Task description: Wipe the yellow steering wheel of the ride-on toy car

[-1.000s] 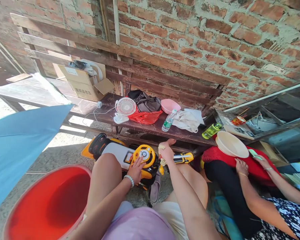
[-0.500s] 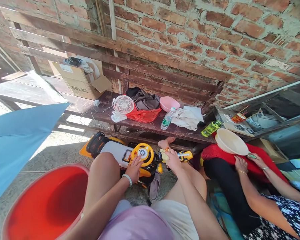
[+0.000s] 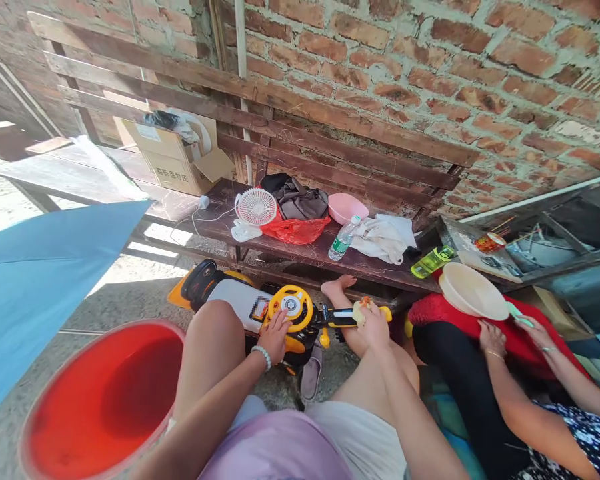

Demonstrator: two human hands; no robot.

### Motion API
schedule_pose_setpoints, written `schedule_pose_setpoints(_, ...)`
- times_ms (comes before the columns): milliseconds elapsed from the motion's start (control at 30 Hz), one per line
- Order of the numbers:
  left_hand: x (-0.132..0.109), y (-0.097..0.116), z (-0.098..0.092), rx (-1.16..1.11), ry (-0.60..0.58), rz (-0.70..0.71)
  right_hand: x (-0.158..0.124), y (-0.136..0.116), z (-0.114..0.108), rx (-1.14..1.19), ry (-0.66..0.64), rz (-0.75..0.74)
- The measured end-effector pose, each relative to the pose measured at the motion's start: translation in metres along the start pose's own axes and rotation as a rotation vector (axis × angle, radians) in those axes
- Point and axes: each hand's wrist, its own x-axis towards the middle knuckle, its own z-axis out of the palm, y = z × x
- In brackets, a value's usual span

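My left hand (image 3: 275, 330) rests with fingers spread on the yellow steering wheel (image 3: 293, 309) of a ride-on toy car (image 3: 230, 300) lying on the ground before my knees. A bead bracelet circles that wrist. My right hand (image 3: 371, 319) is closed around a small pale yellow piece of food (image 3: 361, 309), held above my right knee near my bare foot (image 3: 336, 287). A yellow toy part (image 3: 347, 317) sticks out just behind the hand.
A big red tub (image 3: 100, 400) stands at lower left beside a blue sheet (image 3: 40, 280). The wooden bench (image 3: 300, 250) holds a cardboard box, small fan (image 3: 256, 208), red bag, pink bowl, water bottle (image 3: 344, 238) and cloth. Another person at right holds a cream bowl (image 3: 473, 291).
My right hand has swung to the right and down, from near the steering wheel to above my right knee, still gripping the food. The left hand stays on the wheel.
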Motion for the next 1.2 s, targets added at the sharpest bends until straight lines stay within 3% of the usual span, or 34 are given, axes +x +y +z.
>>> schedule_pose_setpoints(133, 0.001, -0.002, 0.004, -0.013, 0.005, 0.003, -0.004, -0.044, 0.006, 0.101, -0.041, -0.165)
schedule_pose_setpoints(267, 0.001, -0.005, 0.006, -0.037, 0.019, 0.027, -0.001, -0.041, 0.019, 0.361, -0.013, -0.201)
schedule_pose_setpoints(433, 0.0, -0.007, 0.01, -0.121, 0.055, 0.053, 0.011, -0.032, 0.019, 0.738, 0.307, -0.008)
schedule_pose_setpoints(533, 0.004, -0.009, 0.014, -0.219, 0.179, 0.034, 0.013, -0.057, 0.007, 0.811, 0.414, -0.112)
schedule_pose_setpoints(667, 0.01, -0.018, 0.013, -0.27, 0.288, -0.089, 0.008, -0.125, -0.001, 0.664, 0.227, -0.351)
schedule_pose_setpoints(833, 0.009, -0.03, 0.008, -0.285, 0.208, -0.095, -0.013, -0.204, 0.007, 0.228, -0.068, -0.336)
schedule_pose_setpoints(933, 0.008, -0.033, 0.011, -0.294, 0.212, -0.095, -0.033, -0.212, 0.013, 0.125, -0.096, -0.345)
schedule_pose_setpoints(1067, 0.017, -0.036, 0.015, -0.475, 0.302, -0.1, -0.053, -0.194, 0.015, 0.067, -0.107, -0.484)
schedule_pose_setpoints(1133, 0.025, -0.036, 0.013, -0.634, 0.355, -0.177, -0.052, -0.19, 0.014, 0.079, -0.124, -0.527)
schedule_pose_setpoints(1200, 0.034, -0.037, 0.009, -0.769, 0.336, -0.289, -0.041, -0.193, 0.01, 0.098, -0.131, -0.549)
